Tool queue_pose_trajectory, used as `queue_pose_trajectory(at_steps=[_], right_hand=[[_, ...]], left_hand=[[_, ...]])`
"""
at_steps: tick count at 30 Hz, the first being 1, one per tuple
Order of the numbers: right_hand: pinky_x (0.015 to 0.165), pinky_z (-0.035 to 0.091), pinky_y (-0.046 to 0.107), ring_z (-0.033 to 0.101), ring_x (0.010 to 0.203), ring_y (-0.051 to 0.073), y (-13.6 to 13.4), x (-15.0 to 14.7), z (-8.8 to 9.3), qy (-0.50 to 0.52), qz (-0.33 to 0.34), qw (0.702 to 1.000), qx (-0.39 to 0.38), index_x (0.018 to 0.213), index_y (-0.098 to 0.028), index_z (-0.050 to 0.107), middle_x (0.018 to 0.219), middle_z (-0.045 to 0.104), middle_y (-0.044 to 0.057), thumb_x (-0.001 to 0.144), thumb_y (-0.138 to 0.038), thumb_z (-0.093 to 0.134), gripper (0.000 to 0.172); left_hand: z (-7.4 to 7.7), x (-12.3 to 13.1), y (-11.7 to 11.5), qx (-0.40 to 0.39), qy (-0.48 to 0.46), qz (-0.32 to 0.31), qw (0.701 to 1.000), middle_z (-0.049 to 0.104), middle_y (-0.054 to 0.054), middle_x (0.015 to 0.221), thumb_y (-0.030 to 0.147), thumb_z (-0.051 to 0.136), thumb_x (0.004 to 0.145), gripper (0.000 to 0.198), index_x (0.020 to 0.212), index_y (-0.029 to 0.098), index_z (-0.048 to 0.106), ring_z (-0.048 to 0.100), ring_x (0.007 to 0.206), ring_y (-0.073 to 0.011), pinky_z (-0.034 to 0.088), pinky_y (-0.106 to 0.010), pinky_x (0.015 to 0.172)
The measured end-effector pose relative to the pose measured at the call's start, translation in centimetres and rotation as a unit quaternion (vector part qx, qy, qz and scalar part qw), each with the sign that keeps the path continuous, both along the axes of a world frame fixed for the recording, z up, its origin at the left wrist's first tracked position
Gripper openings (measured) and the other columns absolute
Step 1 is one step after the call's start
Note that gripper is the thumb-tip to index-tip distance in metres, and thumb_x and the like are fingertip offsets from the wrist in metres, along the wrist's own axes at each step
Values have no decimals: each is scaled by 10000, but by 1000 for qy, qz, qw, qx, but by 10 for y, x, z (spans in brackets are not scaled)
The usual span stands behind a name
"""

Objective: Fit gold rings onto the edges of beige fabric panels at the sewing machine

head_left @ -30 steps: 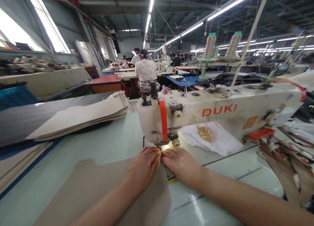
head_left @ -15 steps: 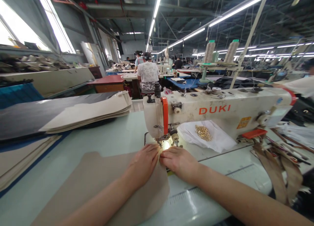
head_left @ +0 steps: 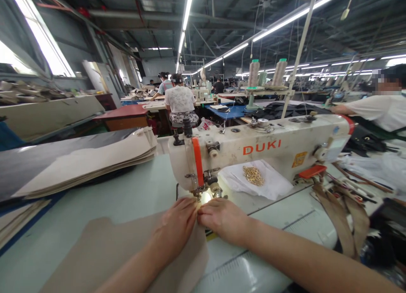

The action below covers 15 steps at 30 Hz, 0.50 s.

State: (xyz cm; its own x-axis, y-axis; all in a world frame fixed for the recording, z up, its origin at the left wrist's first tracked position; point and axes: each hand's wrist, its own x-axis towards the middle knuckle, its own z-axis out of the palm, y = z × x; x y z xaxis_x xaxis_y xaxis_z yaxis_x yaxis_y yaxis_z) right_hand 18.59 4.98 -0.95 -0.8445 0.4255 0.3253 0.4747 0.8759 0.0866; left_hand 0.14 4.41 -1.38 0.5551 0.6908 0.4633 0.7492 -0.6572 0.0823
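Note:
A beige sheet of material [head_left: 104, 250], fabric or leather, lies on the pale green table with its upper right edge under the needle area of a white sewing machine [head_left: 234, 136]. My left hand [head_left: 177, 221] rests on the sheet, fingers bunched at its edge just before the lit presser foot. Against it, my right hand [head_left: 223, 219] pinches the same edge from the right side. Both hands are closed, with fingertips almost meeting below the needle; the exact grip between them is partly hidden. A machine lamp [head_left: 206, 197] glows behind the fingers.
Gold metal rings [head_left: 253, 175] lie on a white bag [head_left: 275, 187] under the machine arm. Stacked beige sheets [head_left: 95, 161] are at left. Brown straps [head_left: 336, 216] hang at right. Thread cones [head_left: 253, 74] stand behind. A co-worker [head_left: 380, 100] sits at right, others ahead.
The view has turned rightward, so the machine and hands appear further left and slightly lower. Both hands stay at the needle on the beige sheet. More of the co-worker at right shows.

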Motion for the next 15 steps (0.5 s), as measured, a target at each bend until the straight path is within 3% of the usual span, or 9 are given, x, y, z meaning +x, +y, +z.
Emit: queue_pose_trajectory(at_steps=[15], right_hand=[[836,419,275,566,902,175,5,-3,-1,14,-7,1000,-17,881,-138,597,930,650,53,896,-178,526,83]], left_hand=[[0,0,7,-26,-42,3,999,685,-72,913,179,408,877,230,878,181,638,618,895,-218,521,-381,826]])
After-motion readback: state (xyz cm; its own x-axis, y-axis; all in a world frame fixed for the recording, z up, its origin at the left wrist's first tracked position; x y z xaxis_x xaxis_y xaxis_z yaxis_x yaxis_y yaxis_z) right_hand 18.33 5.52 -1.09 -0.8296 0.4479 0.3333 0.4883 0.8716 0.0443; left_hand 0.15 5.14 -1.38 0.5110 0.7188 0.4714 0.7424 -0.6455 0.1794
